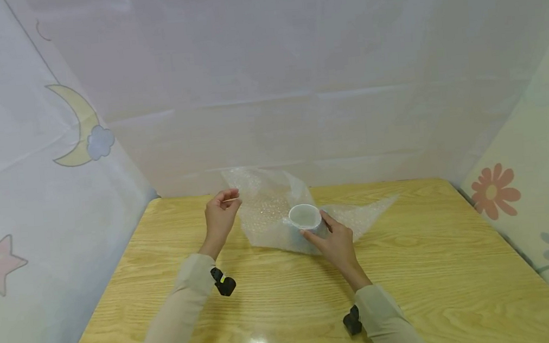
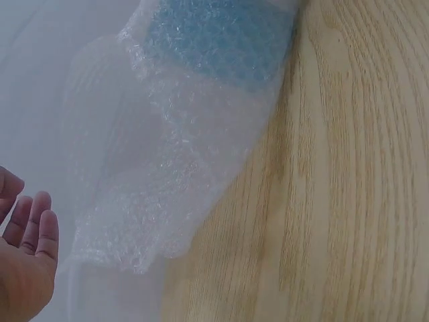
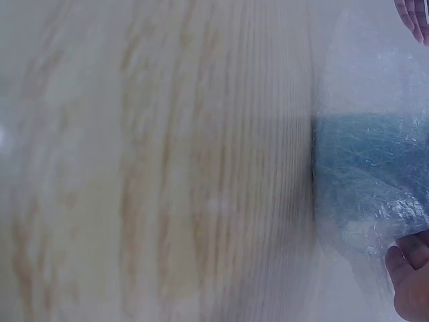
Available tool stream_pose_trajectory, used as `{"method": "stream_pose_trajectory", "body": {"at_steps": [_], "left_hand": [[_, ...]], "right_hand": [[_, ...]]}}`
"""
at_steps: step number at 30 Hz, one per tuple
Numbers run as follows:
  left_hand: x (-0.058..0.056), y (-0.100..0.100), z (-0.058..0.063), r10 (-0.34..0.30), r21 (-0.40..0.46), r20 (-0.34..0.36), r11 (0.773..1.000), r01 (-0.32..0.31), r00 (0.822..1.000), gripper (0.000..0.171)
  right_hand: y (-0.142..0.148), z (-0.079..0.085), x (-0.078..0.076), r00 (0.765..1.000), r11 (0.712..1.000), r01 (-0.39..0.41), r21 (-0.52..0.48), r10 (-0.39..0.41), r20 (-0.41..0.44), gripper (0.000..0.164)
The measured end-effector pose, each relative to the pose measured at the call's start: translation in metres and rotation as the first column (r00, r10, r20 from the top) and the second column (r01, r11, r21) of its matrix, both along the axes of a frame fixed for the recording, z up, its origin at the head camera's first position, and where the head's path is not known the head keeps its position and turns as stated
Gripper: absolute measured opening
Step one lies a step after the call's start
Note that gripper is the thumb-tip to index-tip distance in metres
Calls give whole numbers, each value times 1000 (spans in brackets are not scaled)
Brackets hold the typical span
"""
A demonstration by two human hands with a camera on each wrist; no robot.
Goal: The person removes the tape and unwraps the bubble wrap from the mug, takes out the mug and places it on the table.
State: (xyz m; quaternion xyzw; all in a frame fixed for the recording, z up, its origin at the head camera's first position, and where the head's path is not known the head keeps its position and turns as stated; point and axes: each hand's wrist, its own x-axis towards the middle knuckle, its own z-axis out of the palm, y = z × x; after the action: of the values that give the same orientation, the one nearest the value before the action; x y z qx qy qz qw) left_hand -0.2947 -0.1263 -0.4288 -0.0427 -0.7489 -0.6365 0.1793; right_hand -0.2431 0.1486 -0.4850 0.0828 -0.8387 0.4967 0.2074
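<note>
A cup [image 1: 305, 216] with a white rim and inside stands upright on the table, its blue side [image 2: 221, 40] showing through bubble wrap [image 1: 268, 210]. My right hand [image 1: 336, 239] grips the wrapped cup from the right, thumb in front and fingers behind. The bubble wrap spreads out to both sides, its left part raised. Beside that left edge is my left hand [image 1: 222, 214], fingers bent and a thin pale line visible near the fingertips. Whether it pinches anything is unclear; in the left wrist view its fingers [image 2: 30, 228] look loosely curled, with the fingertips beside the wrap.
Under everything lies a wood-grain table [image 1: 276, 302]. A pale cloth wall [image 1: 298, 109] rises behind its back edge, and printed cloths hang at both sides. Each wrist carries a small black camera [image 1: 223, 282].
</note>
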Motion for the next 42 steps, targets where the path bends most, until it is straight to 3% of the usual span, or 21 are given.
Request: {"method": "stream_pose_trajectory", "body": {"at_steps": [13,25,33,38,42], "left_hand": [[11,14,-5,-63,-55,81,996,67,995,19],[19,26,-4,-127,-97,112,986,138,986,16],[22,33,-4,-170,-127,114,975,184,979,14],[24,40,-9,-201,-210,119,952,222,972,12],[26,44,-13,-230,-245,142,934,259,963,14]], "right_hand": [[4,-1,-1,999,998,-8,70,5,38,84],[13,6,-3,997,995,-53,86,48,59,83],[32,14,-12,993,987,-116,108,116,7,58],[39,22,-17,986,976,-168,135,168,16,40],[40,23,-23,984,969,-180,171,174,47,37]]}}
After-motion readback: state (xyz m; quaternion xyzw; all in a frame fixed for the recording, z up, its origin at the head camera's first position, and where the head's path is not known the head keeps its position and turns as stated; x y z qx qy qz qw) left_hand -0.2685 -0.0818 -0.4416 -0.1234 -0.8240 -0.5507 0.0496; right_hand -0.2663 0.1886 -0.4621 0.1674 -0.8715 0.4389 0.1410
